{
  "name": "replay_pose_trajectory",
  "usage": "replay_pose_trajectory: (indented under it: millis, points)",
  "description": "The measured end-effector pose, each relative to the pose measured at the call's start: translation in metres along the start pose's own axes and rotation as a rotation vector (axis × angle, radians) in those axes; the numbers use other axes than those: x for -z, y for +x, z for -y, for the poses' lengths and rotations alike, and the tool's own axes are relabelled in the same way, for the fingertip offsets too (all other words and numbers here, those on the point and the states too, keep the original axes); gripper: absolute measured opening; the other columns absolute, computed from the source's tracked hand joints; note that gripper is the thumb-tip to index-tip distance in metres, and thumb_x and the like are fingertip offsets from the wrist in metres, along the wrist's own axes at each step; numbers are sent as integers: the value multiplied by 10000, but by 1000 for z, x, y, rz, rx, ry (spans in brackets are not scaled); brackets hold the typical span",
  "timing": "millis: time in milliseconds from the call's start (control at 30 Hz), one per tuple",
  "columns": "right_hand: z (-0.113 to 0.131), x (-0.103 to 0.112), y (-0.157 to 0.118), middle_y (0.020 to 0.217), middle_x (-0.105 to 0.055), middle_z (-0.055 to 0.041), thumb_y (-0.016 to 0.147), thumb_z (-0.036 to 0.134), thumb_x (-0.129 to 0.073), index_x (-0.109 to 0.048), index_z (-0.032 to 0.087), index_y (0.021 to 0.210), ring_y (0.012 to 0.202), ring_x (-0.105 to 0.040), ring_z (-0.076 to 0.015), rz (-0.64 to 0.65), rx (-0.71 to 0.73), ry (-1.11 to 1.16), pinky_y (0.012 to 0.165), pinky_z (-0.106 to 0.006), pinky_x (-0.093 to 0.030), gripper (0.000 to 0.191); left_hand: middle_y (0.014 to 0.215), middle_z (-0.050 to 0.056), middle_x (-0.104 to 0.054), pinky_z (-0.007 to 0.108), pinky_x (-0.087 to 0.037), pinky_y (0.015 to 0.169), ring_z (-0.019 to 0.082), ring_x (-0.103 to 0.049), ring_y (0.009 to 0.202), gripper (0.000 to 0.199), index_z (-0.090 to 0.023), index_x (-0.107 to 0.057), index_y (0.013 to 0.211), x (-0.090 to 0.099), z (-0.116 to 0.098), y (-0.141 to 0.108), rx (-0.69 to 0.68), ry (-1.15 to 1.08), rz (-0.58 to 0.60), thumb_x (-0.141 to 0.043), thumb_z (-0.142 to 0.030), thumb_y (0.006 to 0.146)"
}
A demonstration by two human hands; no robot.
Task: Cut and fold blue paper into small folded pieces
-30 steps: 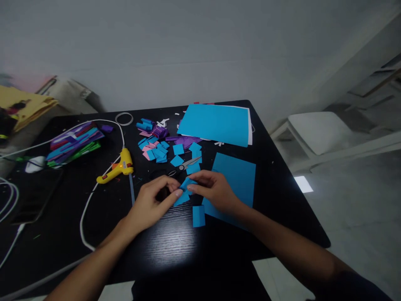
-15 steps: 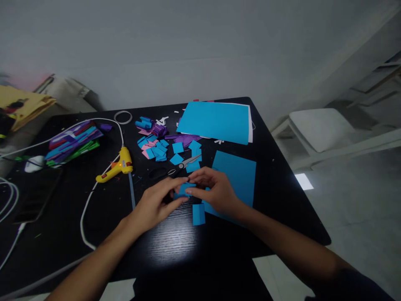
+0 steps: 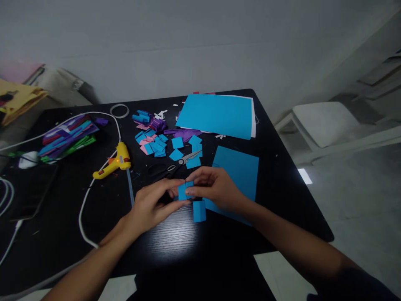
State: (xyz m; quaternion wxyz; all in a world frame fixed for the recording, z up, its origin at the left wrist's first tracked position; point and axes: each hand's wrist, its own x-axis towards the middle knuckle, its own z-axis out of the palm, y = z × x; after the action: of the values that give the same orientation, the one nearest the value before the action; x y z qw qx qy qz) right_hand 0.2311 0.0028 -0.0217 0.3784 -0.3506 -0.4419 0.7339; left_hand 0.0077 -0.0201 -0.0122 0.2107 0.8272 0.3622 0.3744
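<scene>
A small blue paper piece [image 3: 182, 192] is held between both hands above the black table; a line runs down it, perhaps a fold or the edge between two pieces. My left hand [image 3: 155, 203] grips its left side, thumb below and fingers above. From the right, my right hand [image 3: 216, 189] pinches it with the thumb on its face. Just below lies a creased blue paper piece [image 3: 199, 211] on the table. Under my right hand and forearm rests a larger blue sheet [image 3: 239, 173]. Scissors [image 3: 175, 164] with dark handles lie beyond my hands, blades over blue squares.
To the left lies a yellow glue gun [image 3: 115, 161] with a white cord [image 3: 82, 209]. Blue and pink paper squares [image 3: 153, 144] are heaped at the back, near a large blue sheet [image 3: 217, 116]. Bundled coloured strips [image 3: 69, 136] and a phone [image 3: 34, 192] are further left.
The blue piece has turned so its flat face shows more fully toward me. Both hands stay on it in nearly the same place. The camera view has shifted slightly.
</scene>
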Motion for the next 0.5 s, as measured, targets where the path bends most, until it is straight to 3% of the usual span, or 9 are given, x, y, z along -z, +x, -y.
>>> replay_pose_trajectory:
  millis: [200,333,500]
  points:
    - [3,2,-1,773,-749,25,721,260,-932,-758,205,927,708,-720,-124,17,-71,19,678,-248,-565,275,843,-18,-710,196,-582,692,113,-704,716,432,-201,-670,1264,-1,-1,-2,45,-36,6,-852,-289,882]
    - [2,1,-2,780,-746,32,704,244,-932,-719,205,948,717,-717,-126,-23,-91,-14,700,-257,-551,327,840,-17,-702,220,-593,711,134,-708,742,458,-207,-657,1264,-2,-3,-1,156,-167,34,-858,-286,861]
    - [-2,-4,-5,823,-748,20,741,219,-883,-676,206,980,760,-720,-149,-27,-30,-170,735,-290,-552,316,806,-15,-696,196,-541,648,111,-672,699,83,-200,-693,1050,-7,-3,1,348,-214,82,-698,-227,971]
